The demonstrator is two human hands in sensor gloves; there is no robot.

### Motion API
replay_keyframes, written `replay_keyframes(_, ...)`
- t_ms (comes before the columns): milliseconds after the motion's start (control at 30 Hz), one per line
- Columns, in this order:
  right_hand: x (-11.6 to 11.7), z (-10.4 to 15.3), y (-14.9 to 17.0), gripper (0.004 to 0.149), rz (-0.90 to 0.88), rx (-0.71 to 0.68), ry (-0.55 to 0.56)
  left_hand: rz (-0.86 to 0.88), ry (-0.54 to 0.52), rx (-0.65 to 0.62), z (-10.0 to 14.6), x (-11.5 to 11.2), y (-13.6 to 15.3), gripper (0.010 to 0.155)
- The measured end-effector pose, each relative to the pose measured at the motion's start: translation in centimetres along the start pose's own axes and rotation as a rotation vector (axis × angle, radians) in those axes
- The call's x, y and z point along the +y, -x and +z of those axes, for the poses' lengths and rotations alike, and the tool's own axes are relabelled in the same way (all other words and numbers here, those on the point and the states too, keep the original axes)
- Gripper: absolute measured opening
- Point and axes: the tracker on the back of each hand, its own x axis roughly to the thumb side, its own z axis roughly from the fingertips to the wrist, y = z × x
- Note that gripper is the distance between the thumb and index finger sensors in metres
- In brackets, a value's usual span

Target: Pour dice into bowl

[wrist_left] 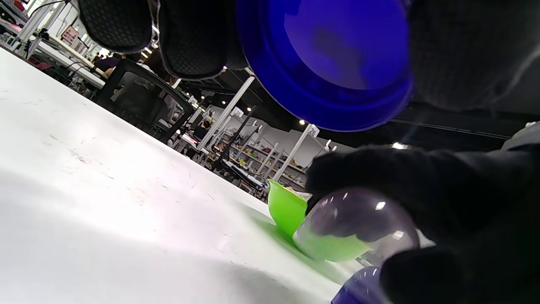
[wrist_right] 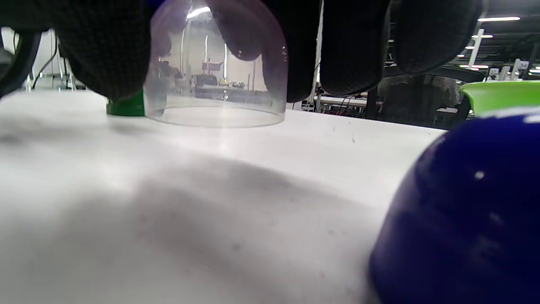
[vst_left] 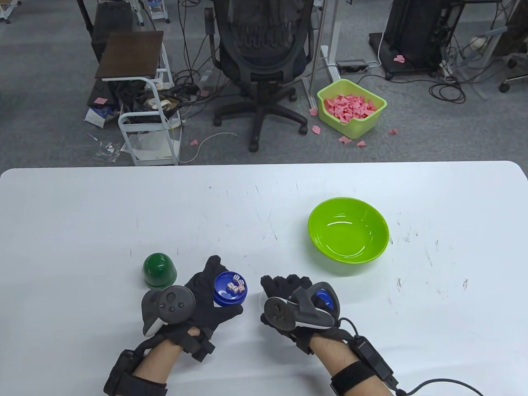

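My left hand (vst_left: 208, 288) holds a blue dice tray (vst_left: 229, 293) with several white dice (vst_left: 236, 284) in it, a little above the table; its underside fills the left wrist view (wrist_left: 325, 63). My right hand (vst_left: 284, 291) grips a clear dome cover (wrist_right: 215, 76) from above, low at the table; I cannot tell if the rim touches. The cover also shows in the left wrist view (wrist_left: 354, 223). The empty green bowl (vst_left: 348, 235) stands on the table to the far right of both hands.
A dark green dome cup (vst_left: 160, 270) stands mouth-down just left of my left hand. A blue dome cup (vst_left: 326, 298) stands by my right hand, partly hidden under its tracker, and looms at the right in the right wrist view (wrist_right: 464, 211).
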Motion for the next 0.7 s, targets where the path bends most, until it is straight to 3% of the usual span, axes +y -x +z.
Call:
replay_keyframes(267, 2.3, -0.4, -1.6, 0.083, 0.147, -0.032, -0.096, 0.005, 0.003, 0.002, 0.0, 0.0, 0.0, 0.113)
replay_keyframes(700, 2.0, 0.0, -1.6, 0.089, 0.127, -0.017, -0.093, 0.003, -0.001, -0.005, 0.0, 0.0, 0.0, 0.113)
